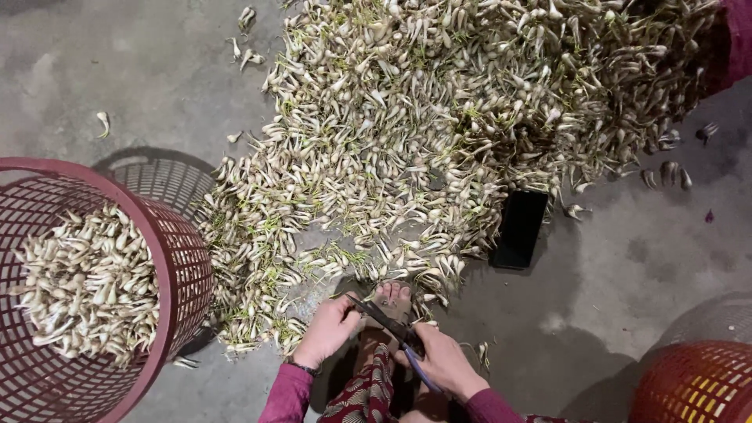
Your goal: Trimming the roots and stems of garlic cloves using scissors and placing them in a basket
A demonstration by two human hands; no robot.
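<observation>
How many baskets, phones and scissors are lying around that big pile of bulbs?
Baskets: 2, a dark red basket and an orange basket
Phones: 1, a black phone
Scissors: 1, scissors in the right hand
Total: 4

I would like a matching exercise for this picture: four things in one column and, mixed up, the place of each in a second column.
1. scissors
2. black phone
3. dark red basket
4. orange basket

a. lower right corner
b. flat on the floor, at the edge of the big pile
c. left side, partly filled with bulbs
d. in the right hand

Pairs: 1-d, 2-b, 3-c, 4-a
</observation>
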